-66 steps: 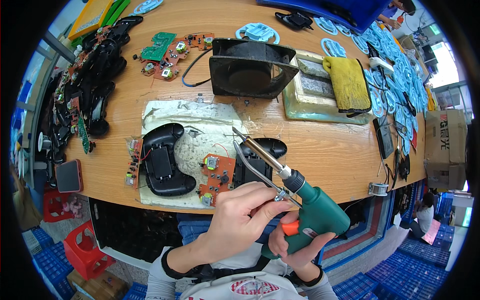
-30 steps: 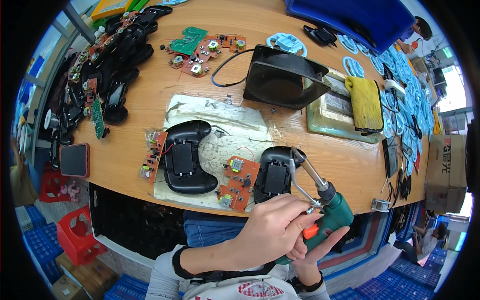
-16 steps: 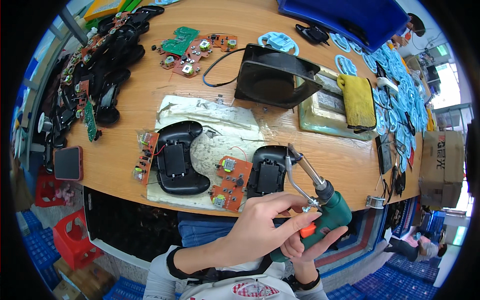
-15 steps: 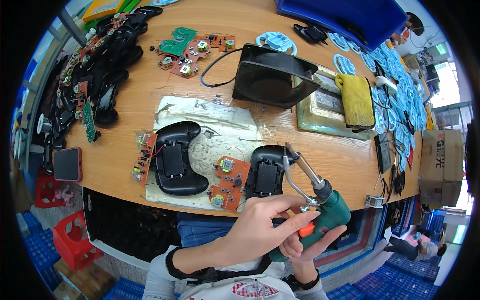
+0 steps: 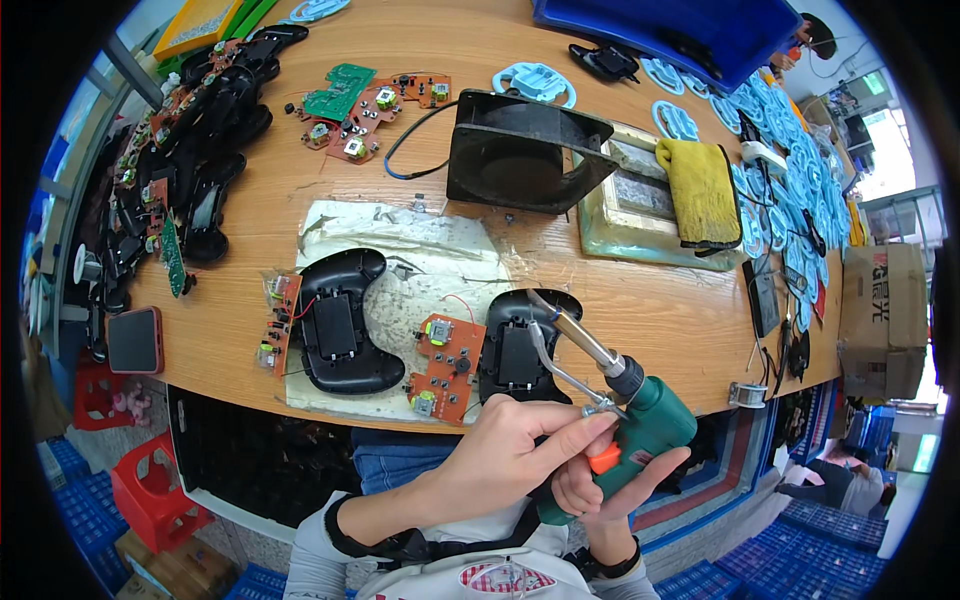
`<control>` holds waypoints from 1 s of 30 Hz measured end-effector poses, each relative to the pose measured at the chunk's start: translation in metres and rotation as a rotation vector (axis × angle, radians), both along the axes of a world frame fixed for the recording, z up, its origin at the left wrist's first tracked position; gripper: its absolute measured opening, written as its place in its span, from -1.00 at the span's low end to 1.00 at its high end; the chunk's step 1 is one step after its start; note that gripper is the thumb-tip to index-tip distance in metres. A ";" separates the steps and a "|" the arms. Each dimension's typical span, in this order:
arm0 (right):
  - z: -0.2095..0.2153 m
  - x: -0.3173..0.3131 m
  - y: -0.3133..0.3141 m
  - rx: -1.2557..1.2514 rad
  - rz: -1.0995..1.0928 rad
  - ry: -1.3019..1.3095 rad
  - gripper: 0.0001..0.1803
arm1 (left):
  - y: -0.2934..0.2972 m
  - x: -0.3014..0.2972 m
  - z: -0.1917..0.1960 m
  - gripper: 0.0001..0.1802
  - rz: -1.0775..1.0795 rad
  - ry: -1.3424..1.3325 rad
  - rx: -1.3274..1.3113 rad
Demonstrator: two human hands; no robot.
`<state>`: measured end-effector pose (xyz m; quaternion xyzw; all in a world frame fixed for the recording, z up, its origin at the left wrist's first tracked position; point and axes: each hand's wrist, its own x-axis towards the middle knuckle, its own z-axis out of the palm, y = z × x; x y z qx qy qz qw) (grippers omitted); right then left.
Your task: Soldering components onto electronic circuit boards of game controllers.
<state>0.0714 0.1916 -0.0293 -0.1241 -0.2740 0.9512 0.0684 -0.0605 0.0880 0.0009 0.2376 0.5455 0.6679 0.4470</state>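
My right hand (image 5: 628,498) is wrapped round the grip of a green soldering gun (image 5: 660,420) with an orange trigger. Its hot tip and thin bent solder feed tube (image 5: 562,372) point up and to the left, over the right-hand black controller shell (image 5: 516,352). With thumb and fingers closed, my left hand (image 5: 500,450) pinches the small metal fitting at the base of that tube. Left of the shell lies an orange circuit board (image 5: 448,370) with a red wire. Farther left, another black controller shell (image 5: 345,325) is wired to a narrow orange board (image 5: 280,320).
A black fan (image 5: 525,155) stands behind the work sheet (image 5: 400,225). Beside it, a yellow cloth (image 5: 700,190) hangs over a box. Light-blue plastic parts (image 5: 790,170) pile up at right, black shells (image 5: 210,190) at left. A phone (image 5: 135,340) lies near the left edge.
The soldering gun and both hands have shifted slightly left, its tip now over the right-hand shell. The whole view has turned a little; the hold stays the same.
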 end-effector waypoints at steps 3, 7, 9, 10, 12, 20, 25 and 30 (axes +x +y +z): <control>0.003 0.001 0.000 0.012 0.026 -0.007 0.11 | -0.001 -0.002 0.005 -0.64 0.057 0.054 0.052; 0.005 0.000 -0.001 0.022 0.053 0.033 0.12 | -0.007 -0.006 0.007 -0.69 0.008 0.115 0.026; 0.001 0.002 0.000 -0.107 0.058 0.066 0.14 | -0.007 -0.006 0.010 -0.71 0.061 0.113 0.038; 0.001 0.002 0.000 -0.106 0.059 0.067 0.14 | -0.006 -0.005 0.011 -0.73 0.113 0.109 0.050; 0.000 0.002 -0.001 -0.149 0.060 0.071 0.11 | -0.005 0.000 0.009 -0.74 0.154 0.132 0.060; -0.001 0.001 -0.009 -0.020 -0.015 -0.004 0.19 | -0.004 0.003 0.009 -0.80 0.230 0.323 -0.005; 0.001 0.001 -0.010 0.053 -0.069 -0.099 0.16 | -0.003 -0.001 0.010 -0.83 0.324 0.486 0.059; -0.007 0.006 -0.006 0.116 0.034 -0.027 0.16 | -0.004 0.001 0.012 -0.84 0.328 0.469 0.062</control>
